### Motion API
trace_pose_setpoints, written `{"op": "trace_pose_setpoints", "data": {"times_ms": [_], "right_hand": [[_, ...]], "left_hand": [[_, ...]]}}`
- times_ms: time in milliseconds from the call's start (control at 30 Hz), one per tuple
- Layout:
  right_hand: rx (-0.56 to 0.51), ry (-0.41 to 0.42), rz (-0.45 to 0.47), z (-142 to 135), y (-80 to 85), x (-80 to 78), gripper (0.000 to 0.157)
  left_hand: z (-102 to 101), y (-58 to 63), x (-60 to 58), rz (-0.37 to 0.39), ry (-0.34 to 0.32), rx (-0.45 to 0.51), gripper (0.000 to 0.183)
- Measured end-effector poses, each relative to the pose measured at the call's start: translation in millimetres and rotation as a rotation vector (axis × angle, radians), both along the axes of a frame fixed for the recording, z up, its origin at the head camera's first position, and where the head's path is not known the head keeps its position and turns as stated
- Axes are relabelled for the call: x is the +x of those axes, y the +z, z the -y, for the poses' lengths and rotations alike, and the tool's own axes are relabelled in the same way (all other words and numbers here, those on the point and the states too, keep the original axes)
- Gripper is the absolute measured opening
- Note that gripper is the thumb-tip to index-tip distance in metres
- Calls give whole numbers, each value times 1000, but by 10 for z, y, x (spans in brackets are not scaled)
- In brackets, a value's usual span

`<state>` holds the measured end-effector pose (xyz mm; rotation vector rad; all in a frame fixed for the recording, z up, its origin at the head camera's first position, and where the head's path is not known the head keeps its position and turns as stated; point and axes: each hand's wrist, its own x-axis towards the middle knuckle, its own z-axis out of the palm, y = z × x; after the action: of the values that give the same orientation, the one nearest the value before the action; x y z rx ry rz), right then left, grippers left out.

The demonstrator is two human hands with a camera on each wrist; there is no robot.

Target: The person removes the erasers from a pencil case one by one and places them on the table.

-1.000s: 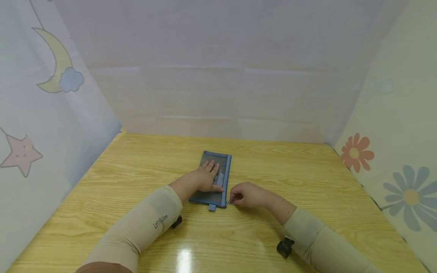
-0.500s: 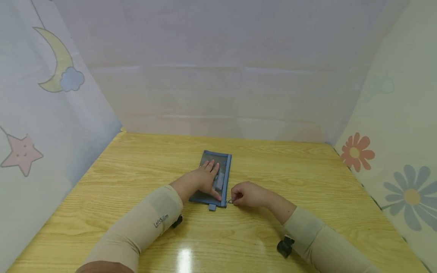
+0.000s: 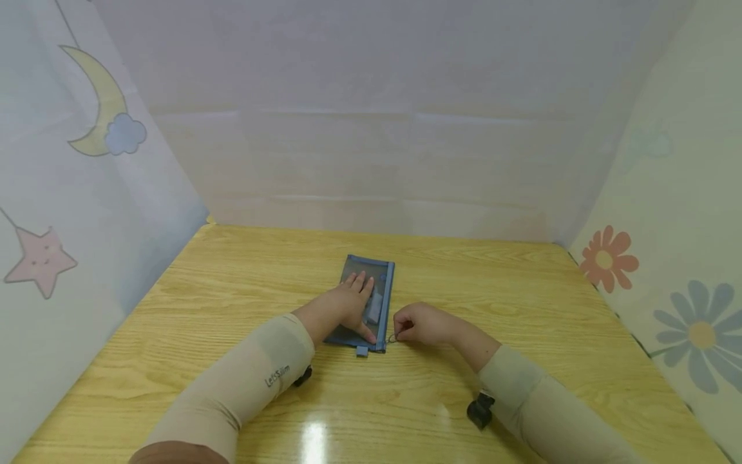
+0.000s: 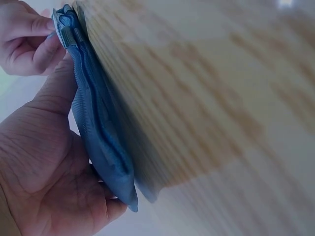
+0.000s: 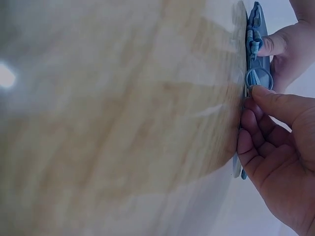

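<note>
A blue-edged zip pouch [image 3: 379, 290] with a see-through mesh front lies on the table, its zip running along the right side. Something pale [image 3: 375, 308] shows through the mesh. My left hand [image 3: 348, 306] is spread over the pouch, thumb down by the zip's near end. My right hand [image 3: 422, 323], just right of that near corner, pinches the pull ring [image 3: 391, 338] of the zip. In the right wrist view the round ring [image 5: 259, 78] sits at the thumb and fingertip. From the left wrist view the pouch [image 4: 101, 118] shows edge-on beside my left palm.
The wood-grain table [image 3: 232, 290] extends around the pouch. A small fabric tab [image 3: 362, 352] sticks out from the pouch's near edge. Printed sheets wall the table at the left, back and right [image 3: 690, 258]. A black wrist camera [image 3: 480, 410] hangs under the right sleeve.
My left thumb has slid down toward the near end of the zip. My right hand has shifted slightly away from me, keeping its pinch on the ring. The pouch stays nearly in place.
</note>
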<state>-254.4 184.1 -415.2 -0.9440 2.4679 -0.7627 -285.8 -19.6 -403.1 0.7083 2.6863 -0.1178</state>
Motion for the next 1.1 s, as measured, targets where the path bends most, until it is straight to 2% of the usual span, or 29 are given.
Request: {"op": "trace_pose_setpoints", "data": {"times_ms": [200,433,1100], "right_hand": [[2,21,-6,22,-27,-80,13],[9,7,9,33,-37,-126,14],[7,-34,-3,39,-45,-275,12]], "left_hand": [[-12,21,18,7,18,-13,133],[-31,26,44,5,27,-12,131],[-51,-18,-5,2,32,-52,133]]}}
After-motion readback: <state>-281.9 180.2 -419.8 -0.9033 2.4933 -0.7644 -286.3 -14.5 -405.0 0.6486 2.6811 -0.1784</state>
